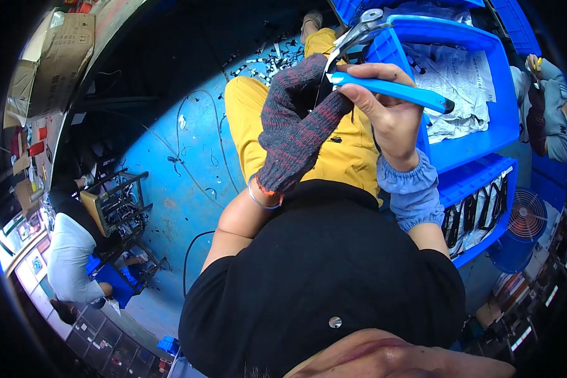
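Note:
My right hand [387,110] is bare and grips the blue handles of a pair of cutting pliers [384,87], whose metal jaws point up and to the left. My left hand [299,123] wears a grey and red knitted glove and is raised against the pliers' jaws, pinching something thin and dark that I cannot make out. A thin bracelet sits on my left wrist and a light blue sleeve cover on my right forearm. Below the hands are my yellow trousers [343,151] and black shirt.
Stacked blue plastic bins [485,129] stand at my right, the upper one with crumpled plastic sheets, the lower one with bundled black parts. A fan [526,214] stands beyond them. Wire offcuts litter the blue floor [189,164]. Other people sit at lower left and far right.

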`<act>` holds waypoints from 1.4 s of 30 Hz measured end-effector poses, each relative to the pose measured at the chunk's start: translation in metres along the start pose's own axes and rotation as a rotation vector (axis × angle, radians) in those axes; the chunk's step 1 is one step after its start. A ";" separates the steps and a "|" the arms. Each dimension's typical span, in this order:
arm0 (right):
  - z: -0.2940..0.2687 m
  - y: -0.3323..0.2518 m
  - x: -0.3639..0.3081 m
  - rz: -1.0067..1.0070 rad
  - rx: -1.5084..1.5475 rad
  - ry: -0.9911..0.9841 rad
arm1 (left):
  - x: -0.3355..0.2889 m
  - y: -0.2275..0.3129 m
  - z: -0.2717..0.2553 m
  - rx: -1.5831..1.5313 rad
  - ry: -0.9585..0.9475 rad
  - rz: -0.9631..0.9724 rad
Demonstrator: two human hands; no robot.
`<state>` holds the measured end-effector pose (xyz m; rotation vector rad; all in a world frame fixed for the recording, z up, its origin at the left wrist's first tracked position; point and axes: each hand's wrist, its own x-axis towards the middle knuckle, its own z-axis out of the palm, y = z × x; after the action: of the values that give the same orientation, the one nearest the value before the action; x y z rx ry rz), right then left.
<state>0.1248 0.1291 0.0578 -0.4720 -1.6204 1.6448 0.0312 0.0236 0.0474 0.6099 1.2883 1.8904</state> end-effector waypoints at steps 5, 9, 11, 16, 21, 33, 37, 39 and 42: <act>-0.004 0.005 0.000 0.071 0.116 -0.001 | 0.007 -0.015 -0.004 0.382 0.087 0.315; -0.006 0.013 0.004 0.195 0.277 -0.001 | 0.011 -0.018 -0.007 0.632 0.111 0.511; -0.006 0.016 0.007 0.289 0.399 -0.002 | 0.008 -0.013 -0.008 0.476 0.090 0.321; -0.013 0.013 0.014 0.394 0.410 -0.003 | 0.004 0.011 -0.013 0.127 -0.022 -0.161; -0.016 -0.002 0.014 0.344 0.305 -0.033 | 0.010 0.025 -0.010 0.101 -0.054 -0.270; -0.026 0.029 0.014 0.438 0.525 -0.010 | 0.021 -0.009 -0.009 0.367 -0.063 0.295; -0.016 0.043 0.019 0.530 0.456 0.074 | 0.016 0.000 -0.002 0.397 -0.038 0.538; -0.013 0.042 0.022 0.653 0.480 0.210 | 0.013 0.011 0.003 0.051 -0.064 0.194; -0.011 0.031 0.022 0.120 0.353 0.111 | 0.015 0.024 0.005 -0.293 -0.030 -0.119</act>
<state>0.1110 0.1553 0.0323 -0.4750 -1.2067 1.9105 0.0181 0.0338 0.0708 0.3984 0.9809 1.9145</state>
